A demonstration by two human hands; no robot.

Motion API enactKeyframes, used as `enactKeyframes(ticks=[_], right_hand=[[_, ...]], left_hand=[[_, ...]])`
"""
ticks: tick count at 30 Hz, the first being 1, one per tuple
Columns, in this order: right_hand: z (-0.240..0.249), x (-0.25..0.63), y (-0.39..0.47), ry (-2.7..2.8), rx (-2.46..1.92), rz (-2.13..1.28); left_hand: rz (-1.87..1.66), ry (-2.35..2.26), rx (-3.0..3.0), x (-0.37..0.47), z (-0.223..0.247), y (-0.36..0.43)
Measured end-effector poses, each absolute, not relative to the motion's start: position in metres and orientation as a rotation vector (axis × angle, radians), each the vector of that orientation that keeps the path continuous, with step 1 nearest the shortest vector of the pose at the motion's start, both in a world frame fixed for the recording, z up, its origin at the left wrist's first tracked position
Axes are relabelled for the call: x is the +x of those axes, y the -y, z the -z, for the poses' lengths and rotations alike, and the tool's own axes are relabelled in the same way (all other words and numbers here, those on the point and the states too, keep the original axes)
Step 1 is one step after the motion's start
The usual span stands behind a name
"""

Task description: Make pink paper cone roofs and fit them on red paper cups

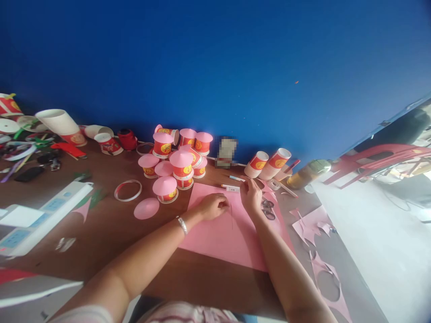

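Head view, relayed to my distant station: the left hand [215, 206] has its fingers curled inward above the pink sheet [220, 242]; I cannot tell whether they pinch anything. The right hand [252, 196] has its fingers drawn together over the sheet's far part, beside the slim pen [236, 178] with a light-blue end; I cannot tell whether they grip it. The pink sheet lies flat on the brown table [111, 242], beneath both hands. Near the right hand, on its left, lies a white tube [232, 189] with an orange end; on its right, the dark-handled scissors [268, 209].

Farther out, I note to the left a cluster of red cylinders [182, 172], several with pink conical caps, then a pink disc [147, 208], a white ring [129, 200] and, nearer the edge, a power strip [49, 220]. To the right stand two red-and-white cups [257, 165] and, leaning, a bottle [310, 174] with yellowish contents; cut pink scraps [319, 217] lie closer. Behind everything rises a blue wall [215, 80].
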State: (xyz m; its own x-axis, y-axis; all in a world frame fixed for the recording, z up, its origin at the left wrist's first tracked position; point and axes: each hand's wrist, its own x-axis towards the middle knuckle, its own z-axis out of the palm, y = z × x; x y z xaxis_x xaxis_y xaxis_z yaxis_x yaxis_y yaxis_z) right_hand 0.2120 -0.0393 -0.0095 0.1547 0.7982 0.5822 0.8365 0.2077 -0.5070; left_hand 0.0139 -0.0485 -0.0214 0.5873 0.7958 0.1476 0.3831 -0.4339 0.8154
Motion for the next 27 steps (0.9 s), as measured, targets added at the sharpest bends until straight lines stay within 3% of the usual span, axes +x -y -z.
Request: enactKeyframes(ticks=[7,27], right_hand=[[0.025,0.21,0.048,1.832,-1.508,0.128],[0.018,0.22,0.042,1.74,-1.625,0.101]], left_hand=[[-0.721,-0.912,2.0,0.014,0.027,0.045],[-0.769,-0.882,1.995,0.009,0.032,0.041]])
